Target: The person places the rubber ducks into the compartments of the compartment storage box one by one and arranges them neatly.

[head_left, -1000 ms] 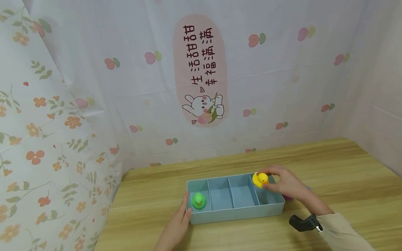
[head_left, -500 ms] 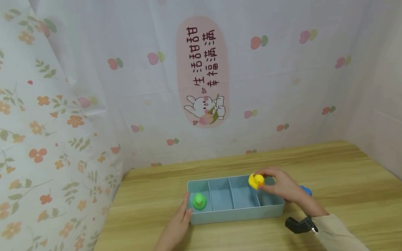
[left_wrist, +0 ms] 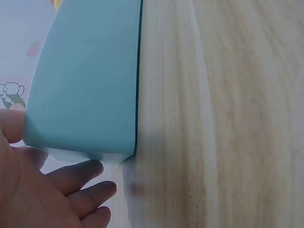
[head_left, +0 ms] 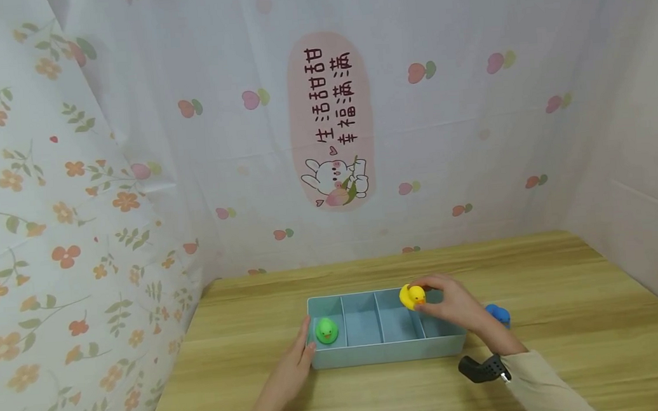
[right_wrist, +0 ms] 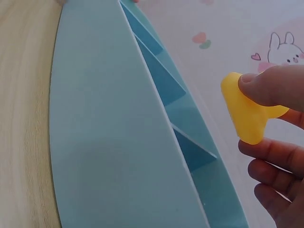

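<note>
Yellow duck in the air, right grip closed on it

And there it is: the yellow duck (head_left: 412, 296) hangs above the blue box (head_left: 388, 353), pinched between thumb and fingers of the right hand (head_left: 453, 303)! From the head camera it sits over the divider between the third compartment and the rightmost one; the right wrist view shows it clear of the rim, thumb across the top, finger underneath.

Over on the other side, the left hand (head_left: 288, 371) works the box's left end. That grip is loose, fingers stretched along the end wall, thumb at the near corner.

Look inside: the green duck (head_left: 327, 331) has the leftmost compartment, upright, beak towards the camera. Out to the right, a blue toy (head_left: 498, 314) waits on the wooden counter (head_left: 245, 313), partly hidden by the right forearm. And behind it all, the cloth backdrop (head_left: 462, 139) shows a bunny printed on its side!
</note>
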Available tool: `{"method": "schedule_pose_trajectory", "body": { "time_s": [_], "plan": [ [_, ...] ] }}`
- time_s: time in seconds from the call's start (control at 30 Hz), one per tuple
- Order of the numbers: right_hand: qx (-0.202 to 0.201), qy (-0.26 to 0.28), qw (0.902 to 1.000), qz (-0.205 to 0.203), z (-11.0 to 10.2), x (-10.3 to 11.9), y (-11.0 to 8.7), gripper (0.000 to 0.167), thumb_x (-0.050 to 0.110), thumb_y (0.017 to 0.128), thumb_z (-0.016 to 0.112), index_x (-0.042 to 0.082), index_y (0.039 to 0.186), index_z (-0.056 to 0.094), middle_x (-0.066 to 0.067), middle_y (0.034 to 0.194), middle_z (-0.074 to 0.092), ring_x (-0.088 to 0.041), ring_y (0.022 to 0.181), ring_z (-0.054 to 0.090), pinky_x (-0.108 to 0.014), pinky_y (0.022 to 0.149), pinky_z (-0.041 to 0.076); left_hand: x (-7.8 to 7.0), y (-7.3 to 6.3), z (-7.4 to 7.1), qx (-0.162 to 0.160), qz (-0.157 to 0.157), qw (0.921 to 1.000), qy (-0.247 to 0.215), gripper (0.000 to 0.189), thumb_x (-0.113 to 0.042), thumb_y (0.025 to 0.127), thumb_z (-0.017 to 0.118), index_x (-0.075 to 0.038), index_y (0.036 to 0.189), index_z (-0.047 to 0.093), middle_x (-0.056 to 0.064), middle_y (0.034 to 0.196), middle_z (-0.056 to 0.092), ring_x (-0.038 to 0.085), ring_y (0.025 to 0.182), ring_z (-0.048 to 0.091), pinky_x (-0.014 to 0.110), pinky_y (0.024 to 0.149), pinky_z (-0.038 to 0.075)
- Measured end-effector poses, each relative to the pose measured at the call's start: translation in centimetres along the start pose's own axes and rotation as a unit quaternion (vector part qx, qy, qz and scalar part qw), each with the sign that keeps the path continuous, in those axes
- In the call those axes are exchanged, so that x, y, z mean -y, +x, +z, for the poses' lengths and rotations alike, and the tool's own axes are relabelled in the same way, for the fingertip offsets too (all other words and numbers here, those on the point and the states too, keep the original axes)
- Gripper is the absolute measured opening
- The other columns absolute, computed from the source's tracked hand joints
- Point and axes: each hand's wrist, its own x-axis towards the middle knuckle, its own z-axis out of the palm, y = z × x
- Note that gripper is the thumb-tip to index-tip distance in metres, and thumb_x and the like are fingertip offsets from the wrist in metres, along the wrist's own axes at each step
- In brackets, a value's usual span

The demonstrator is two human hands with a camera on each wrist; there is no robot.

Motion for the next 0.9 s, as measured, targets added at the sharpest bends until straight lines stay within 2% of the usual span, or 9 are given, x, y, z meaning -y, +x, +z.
{"method": "schedule_pose_trajectory", "body": {
  "time_s": [0.23, 0.43, 0.67, 0.8, 0.9],
  "plan": [
    [0.021, -0.003, 0.9995, 0.024, 0.4, 0.5, 0.3, 0.034, 0.017, 0.079, 0.078, 0.007, 0.110, 0.068, -0.007, 0.105, 0.066, -0.021, 0.090, 0.058, -0.053, 0.085, 0.051, 0.1, 0.0, 0.1, 0.003, -0.004, 1.0000, 0.001, 0.057, -0.034, 0.105, 0.033, -0.017, 0.155, 0.012, 0.018, 0.155, 0.024, 0.044, 0.138, 0.030, 0.061, 0.111, 0.025],
    [0.021, -0.006, 0.9996, 0.018, 0.8, 1.0, 0.8, 0.035, 0.017, 0.078, 0.079, 0.007, 0.110, 0.068, -0.006, 0.107, 0.068, -0.021, 0.092, 0.059, -0.052, 0.085, 0.051, 0.2, 0.0, 0.1, 0.001, 0.001, 1.0000, 0.002, 0.056, -0.032, 0.105, 0.033, -0.016, 0.155, 0.012, 0.019, 0.155, 0.024, 0.044, 0.138, 0.030, 0.060, 0.111, 0.025],
    [0.024, 0.002, 0.9994, 0.023, 1.4, 1.5, 1.4, 0.036, 0.016, 0.077, 0.079, 0.005, 0.110, 0.067, -0.009, 0.108, 0.066, -0.030, 0.095, 0.059, -0.054, 0.086, 0.051, 0.1, 0.1, 0.1, -0.002, 0.004, 1.0000, 0.000, 0.056, -0.031, 0.105, 0.033, -0.016, 0.155, 0.013, 0.018, 0.155, 0.024, 0.043, 0.138, 0.030, 0.059, 0.112, 0.026],
    [0.026, 0.001, 0.9995, 0.019, 1.7, 1.9, 1.6, 0.035, 0.016, 0.077, 0.079, 0.006, 0.109, 0.068, -0.008, 0.107, 0.067, -0.024, 0.093, 0.059, -0.053, 0.086, 0.052, 0.2, 0.2, 0.1, -0.003, 0.005, 1.0000, 0.002, 0.055, -0.031, 0.105, 0.033, -0.016, 0.155, 0.014, 0.018, 0.155, 0.025, 0.042, 0.138, 0.031, 0.059, 0.112, 0.026],
    [0.031, 0.009, 0.9992, 0.021, 1.9, 2.1, 1.8, 0.035, 0.018, 0.078, 0.079, 0.006, 0.110, 0.067, -0.008, 0.108, 0.066, -0.025, 0.094, 0.059, -0.054, 0.087, 0.051, 0.2, 0.3, 0.1, -0.002, 0.007, 1.0000, 0.001, 0.055, -0.030, 0.105, 0.033, -0.016, 0.155, 0.013, 0.018, 0.155, 0.024, 0.042, 0.139, 0.030, 0.058, 0.112, 0.025]
  ]
}}
